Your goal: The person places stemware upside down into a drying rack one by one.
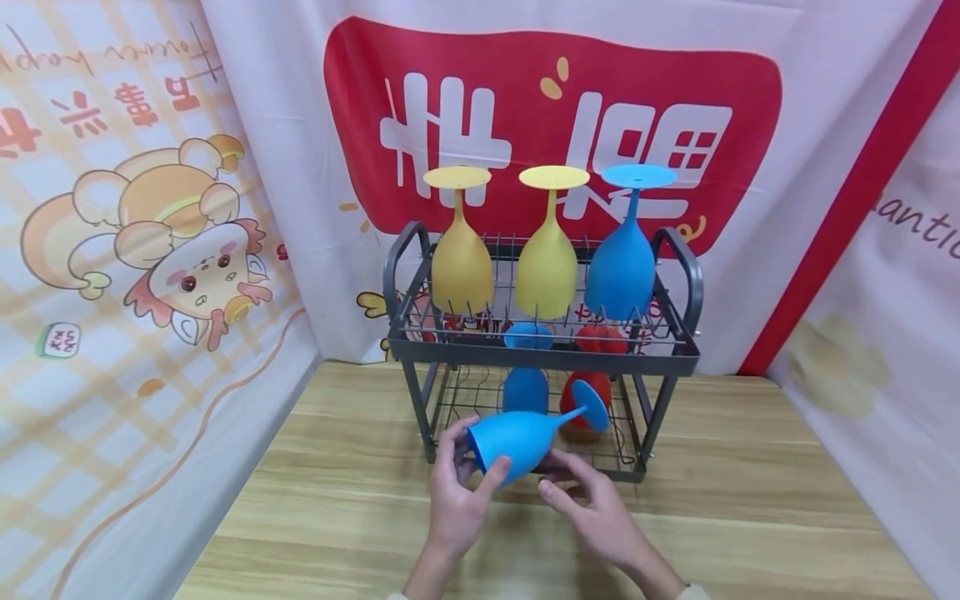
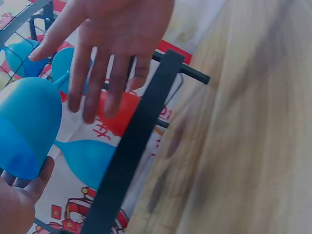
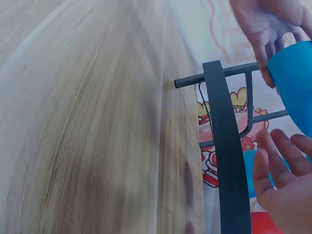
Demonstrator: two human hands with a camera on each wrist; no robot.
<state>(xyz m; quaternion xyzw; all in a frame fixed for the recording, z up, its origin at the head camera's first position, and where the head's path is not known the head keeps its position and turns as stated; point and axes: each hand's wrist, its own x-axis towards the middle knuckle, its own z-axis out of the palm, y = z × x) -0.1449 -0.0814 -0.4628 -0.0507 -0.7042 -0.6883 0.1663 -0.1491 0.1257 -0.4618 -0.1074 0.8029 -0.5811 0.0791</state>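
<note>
My left hand [image 1: 459,504] holds a blue plastic goblet [image 1: 517,442] by its bowl near the rim, thumb on the near side and fingers behind. The goblet lies tilted on its side, mouth to the left, its stem and round foot pointing up to the right. Beside the bowl's base is my right hand [image 1: 596,508], its fingers extended and loosely spread. In the left wrist view the right hand [image 2: 114,44] appears apart from the goblet [image 2: 36,107]. The right wrist view shows the goblet [image 3: 295,87] between both hands, partly cut off by the frame edge.
A dark two-tier metal rack [image 1: 543,354] stands just beyond the hands. Upside down on top are an orange-yellow goblet [image 1: 461,267], a yellow goblet [image 1: 547,271] and a blue goblet [image 1: 621,271]. Below stand another blue goblet [image 1: 525,389] and a red goblet [image 1: 592,385]. Printed cloths surround the wooden table [image 1: 315,517].
</note>
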